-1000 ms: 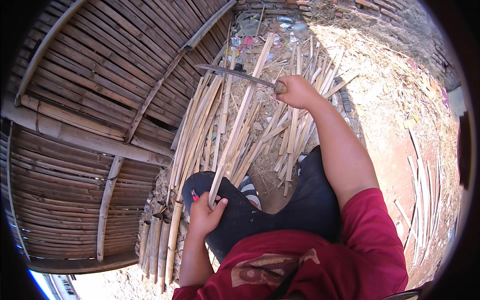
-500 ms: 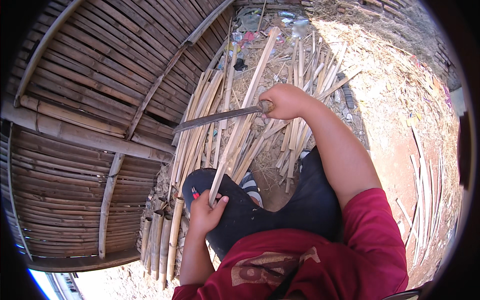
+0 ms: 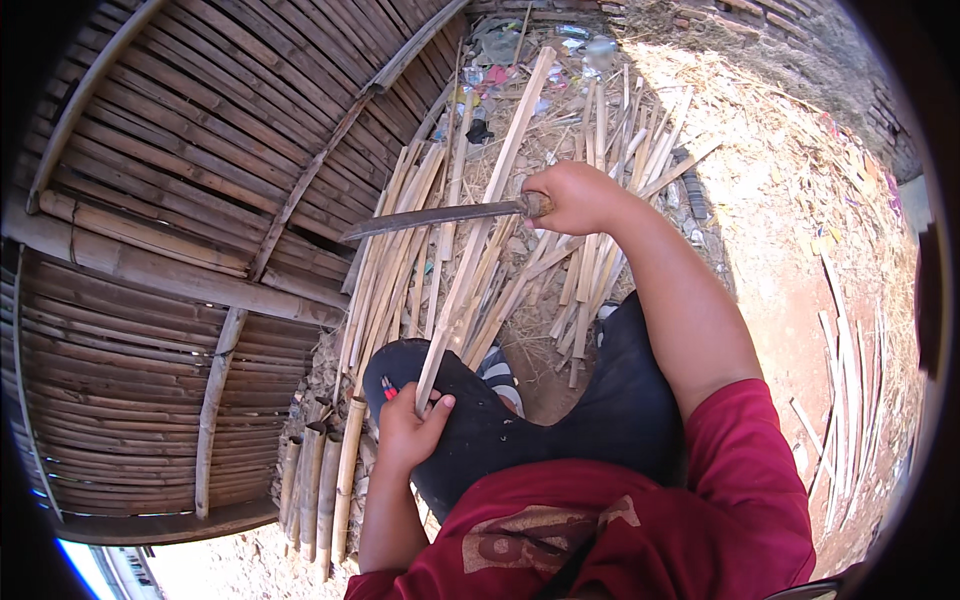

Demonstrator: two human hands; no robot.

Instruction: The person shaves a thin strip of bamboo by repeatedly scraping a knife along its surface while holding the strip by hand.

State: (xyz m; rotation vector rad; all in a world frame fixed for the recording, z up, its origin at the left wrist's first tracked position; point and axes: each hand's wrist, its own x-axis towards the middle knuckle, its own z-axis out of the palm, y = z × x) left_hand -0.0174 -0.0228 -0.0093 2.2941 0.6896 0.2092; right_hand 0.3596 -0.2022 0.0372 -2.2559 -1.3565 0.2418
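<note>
My right hand [image 3: 575, 196] grips the wooden handle of a long dark blade [image 3: 430, 218] that lies roughly level, its tip pointing left toward the bamboo wall. The blade crosses a long pale bamboo strip [image 3: 480, 220] that runs from my lap up to the far end of the pile. My left hand [image 3: 412, 432] holds the near end of that strip against my knee in dark trousers. I wear a red shirt.
A heap of split bamboo strips [image 3: 590, 150] covers the ground ahead. A woven bamboo wall [image 3: 190, 200] fills the left. Short bamboo tubes [image 3: 315, 480] stand by my left leg. Loose strips [image 3: 850, 380] lie on bare earth at right; litter sits at the far end.
My right hand has swung the blade down from above the pile and leftward until it lies across the strip. My left hand has kept its hold on the strip's near end.
</note>
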